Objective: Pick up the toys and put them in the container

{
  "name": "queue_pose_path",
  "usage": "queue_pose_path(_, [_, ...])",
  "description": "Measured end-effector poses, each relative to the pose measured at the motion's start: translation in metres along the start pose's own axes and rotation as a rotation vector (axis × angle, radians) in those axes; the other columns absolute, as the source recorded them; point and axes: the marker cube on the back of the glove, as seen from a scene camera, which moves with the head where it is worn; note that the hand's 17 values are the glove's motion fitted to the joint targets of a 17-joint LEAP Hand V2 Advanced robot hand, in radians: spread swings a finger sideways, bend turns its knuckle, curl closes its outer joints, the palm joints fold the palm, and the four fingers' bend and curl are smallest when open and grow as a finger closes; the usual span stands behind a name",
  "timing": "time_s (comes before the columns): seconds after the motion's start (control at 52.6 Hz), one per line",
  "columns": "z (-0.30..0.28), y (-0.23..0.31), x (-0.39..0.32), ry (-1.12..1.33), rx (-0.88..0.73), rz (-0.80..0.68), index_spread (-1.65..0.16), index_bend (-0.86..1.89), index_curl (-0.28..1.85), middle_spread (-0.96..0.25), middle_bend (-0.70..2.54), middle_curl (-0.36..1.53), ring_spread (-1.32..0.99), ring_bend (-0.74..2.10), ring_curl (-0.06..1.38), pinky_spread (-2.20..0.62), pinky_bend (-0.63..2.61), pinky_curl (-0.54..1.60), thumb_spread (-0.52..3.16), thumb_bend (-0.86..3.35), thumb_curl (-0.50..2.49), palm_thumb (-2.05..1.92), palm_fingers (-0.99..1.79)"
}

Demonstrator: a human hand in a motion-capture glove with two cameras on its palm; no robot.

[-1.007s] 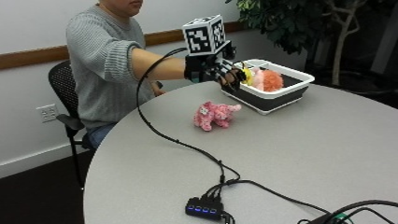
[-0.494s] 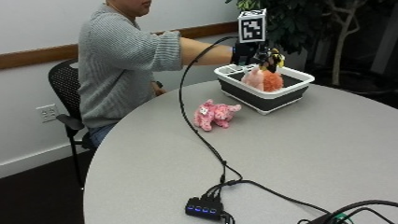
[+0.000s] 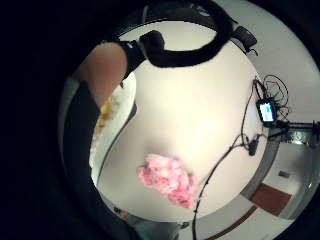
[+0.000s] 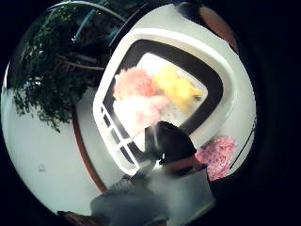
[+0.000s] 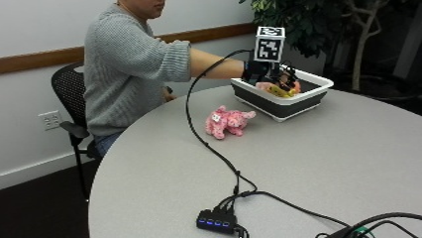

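A pink plush pig (image 5: 227, 122) stands on the round grey table, on the person's side of the container. The white and black container (image 5: 310, 96) sits at the table's far edge. An orange toy (image 4: 134, 82), a yellow toy (image 4: 179, 88) and a pale pink toy (image 4: 141, 110) lie in it. My gloved right hand (image 5: 266, 74) hovers over the container's side nearest the person, fingers hanging down over the toys and holding nothing. The palm views show the pig (image 3: 167, 180) on the table beside the container's rim (image 4: 164, 40).
A black cable runs from the hand across the table to a small hub with blue lights (image 5: 216, 219) near the front edge. A potted plant (image 5: 330, 20) stands behind the container. The person sits on a black chair (image 5: 69, 94) by the wall.
My hand has moved from the container's near edge to above its inside. The outside camera has shifted too. The pink pig stays where it was.
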Motion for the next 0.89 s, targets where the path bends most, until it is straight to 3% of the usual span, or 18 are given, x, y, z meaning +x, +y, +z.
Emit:
queue_pose_path(0.418, [0.010,0.106,0.068,-0.056,-0.039,-0.004,-0.35,0.17,0.42,-0.24,0.27,0.40,-0.26,0.76,0.29,0.00,0.92,0.37,1.35,-0.01,0.35,0.11,0.01])
queue_pose_path(0.589, [0.049,0.166,0.090,-0.071,-0.141,-0.058,-0.36,0.14,0.40,-0.20,0.18,0.38,-0.18,0.63,0.26,0.03,1.01,0.38,1.30,-0.05,0.33,0.00,-0.10])
queue_pose_path(0.893, [0.104,0.159,0.105,0.105,-0.172,0.061,-0.36,0.15,0.35,-0.16,0.16,0.35,-0.10,0.51,0.23,0.04,1.03,0.38,1.25,-0.02,0.31,-0.01,-0.09])
